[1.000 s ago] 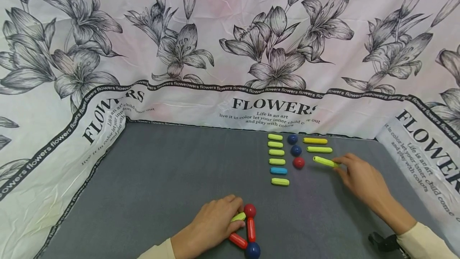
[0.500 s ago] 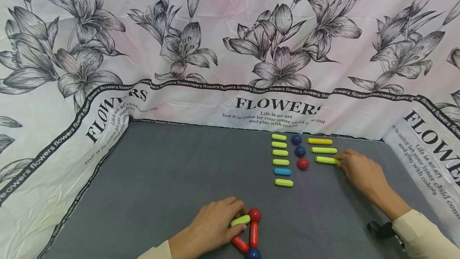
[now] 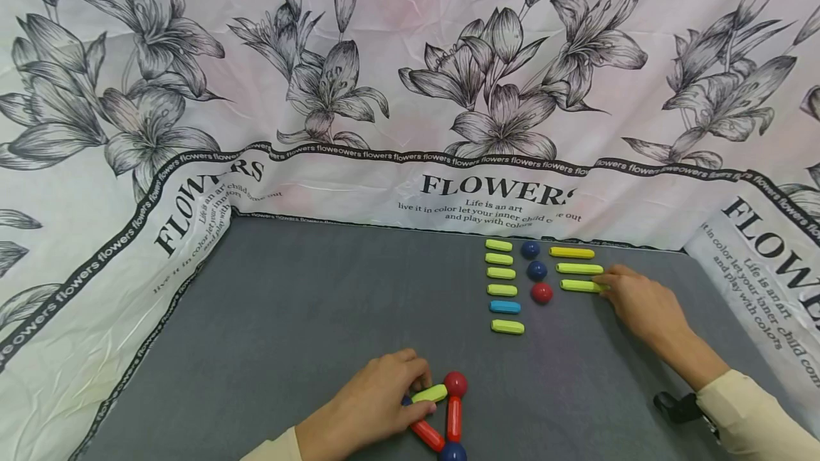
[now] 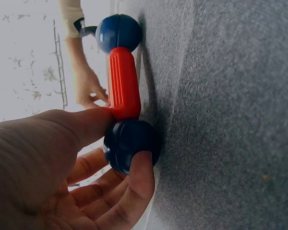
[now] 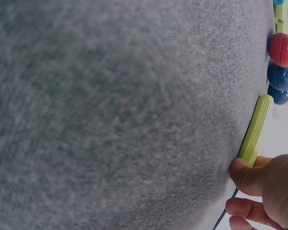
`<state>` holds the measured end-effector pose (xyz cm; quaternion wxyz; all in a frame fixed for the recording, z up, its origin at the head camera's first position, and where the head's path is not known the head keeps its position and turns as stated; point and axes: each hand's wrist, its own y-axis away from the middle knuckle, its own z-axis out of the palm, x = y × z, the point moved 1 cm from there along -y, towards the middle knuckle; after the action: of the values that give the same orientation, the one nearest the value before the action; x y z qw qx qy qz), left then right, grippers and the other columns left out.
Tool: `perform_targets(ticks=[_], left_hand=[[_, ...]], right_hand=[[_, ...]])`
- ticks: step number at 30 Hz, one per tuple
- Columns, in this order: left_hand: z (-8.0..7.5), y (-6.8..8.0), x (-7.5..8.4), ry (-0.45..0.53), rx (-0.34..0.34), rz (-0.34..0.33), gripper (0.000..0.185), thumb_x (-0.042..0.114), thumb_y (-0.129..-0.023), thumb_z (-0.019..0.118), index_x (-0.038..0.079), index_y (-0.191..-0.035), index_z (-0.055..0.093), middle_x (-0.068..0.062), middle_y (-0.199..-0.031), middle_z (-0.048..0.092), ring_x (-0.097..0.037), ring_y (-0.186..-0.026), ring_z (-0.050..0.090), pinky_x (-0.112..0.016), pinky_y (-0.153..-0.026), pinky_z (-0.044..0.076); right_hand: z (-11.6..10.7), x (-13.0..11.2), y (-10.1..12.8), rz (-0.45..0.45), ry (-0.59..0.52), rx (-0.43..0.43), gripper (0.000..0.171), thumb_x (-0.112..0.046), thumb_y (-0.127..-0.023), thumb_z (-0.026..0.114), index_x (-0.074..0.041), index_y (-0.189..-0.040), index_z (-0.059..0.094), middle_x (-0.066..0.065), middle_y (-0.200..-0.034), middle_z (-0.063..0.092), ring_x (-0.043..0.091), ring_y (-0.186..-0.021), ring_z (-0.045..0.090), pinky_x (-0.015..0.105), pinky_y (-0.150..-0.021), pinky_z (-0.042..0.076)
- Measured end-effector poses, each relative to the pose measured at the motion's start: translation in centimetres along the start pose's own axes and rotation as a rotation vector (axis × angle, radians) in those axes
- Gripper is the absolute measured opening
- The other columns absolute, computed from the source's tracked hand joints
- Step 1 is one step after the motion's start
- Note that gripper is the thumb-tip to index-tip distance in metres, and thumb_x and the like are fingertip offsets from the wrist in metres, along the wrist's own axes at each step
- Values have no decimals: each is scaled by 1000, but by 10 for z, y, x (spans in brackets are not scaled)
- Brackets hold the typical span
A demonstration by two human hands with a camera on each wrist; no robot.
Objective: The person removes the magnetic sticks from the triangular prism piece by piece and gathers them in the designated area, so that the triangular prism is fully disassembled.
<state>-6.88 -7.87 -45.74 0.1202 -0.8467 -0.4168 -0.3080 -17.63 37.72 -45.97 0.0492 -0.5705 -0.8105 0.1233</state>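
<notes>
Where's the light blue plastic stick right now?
In the head view, the light blue plastic stick lies right of centre on the grey mat, fifth down a column, between two lime-green sticks.

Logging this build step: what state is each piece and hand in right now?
Left hand: grips the dark blue ball at the triangle's corner.
Triangle: joined, flat on the mat.
Right hand: pinches the long green stick, which lies flat.
Short sticks: loose, in a column.
Spare balls: loose, lined up.

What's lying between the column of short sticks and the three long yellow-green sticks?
In the head view, a column of three balls: dark blue ball, second blue ball, red ball.
</notes>
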Motion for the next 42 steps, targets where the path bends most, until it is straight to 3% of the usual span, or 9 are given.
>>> perform_targets(ticks=[9,20,24,27,31,38,42], left_hand=[[-1,-3,1,-2,18,-2,13,30,-90,87,25,-97,78,15,-84,56,2,-71,50,-19,-63,45],[-4,-3,2,2,15,-17,17,30,-91,85,25,-107,83,17,-91,62,2,-76,54,-19,-66,47],[-4,-4,2,-12,16,-11,19,31,-91,85,25,-109,84,16,-90,61,3,-75,52,-19,-65,46],[-4,-5,1,-18,13,-6,19,32,-91,85,26,-109,84,16,-90,61,3,-73,51,-19,-63,46],[-4,-7,2,-26,8,1,19,32,-91,85,26,-110,84,16,-91,62,3,-74,53,-19,-63,46],[-4,-7,2,-34,13,2,19,32,-91,85,25,-109,84,15,-91,63,3,-74,53,-19,-64,47],[-3,-7,2,-43,11,-1,21,33,-91,84,24,-110,84,15,-91,63,4,-74,53,-19,-63,47]], right_hand=[[-1,3,5,17,-10,6,28,-6,-90,83,-1,-117,78,19,-117,70,38,-88,72,55,-61,55],[-2,-2,4,0,-37,43,28,-4,-89,83,-5,-117,79,17,-115,72,39,-87,72,55,-58,53],[-7,-9,4,16,-30,57,29,-7,-89,84,-4,-117,78,15,-113,70,32,-82,70,50,-56,53],[-16,-27,6,23,-63,91,28,-10,-90,84,-6,-117,78,9,-105,68,16,-67,59,36,-49,45],[-28,-69,12,-50,-132,147,29,-12,-88,87,-14,-114,78,-3,-95,63,5,-63,44,24,-48,34],[-31,-148,27,-287,-304,110,43,-12,-84,90,-27,-120,74,-18,-101,59,-2,-72,50,12,-59,39],[-23,-181,37,-393,-360,18,40,-24,-91,86,-29,-127,71,-18,-114,64,-4,-83,60,16,-69,51]])
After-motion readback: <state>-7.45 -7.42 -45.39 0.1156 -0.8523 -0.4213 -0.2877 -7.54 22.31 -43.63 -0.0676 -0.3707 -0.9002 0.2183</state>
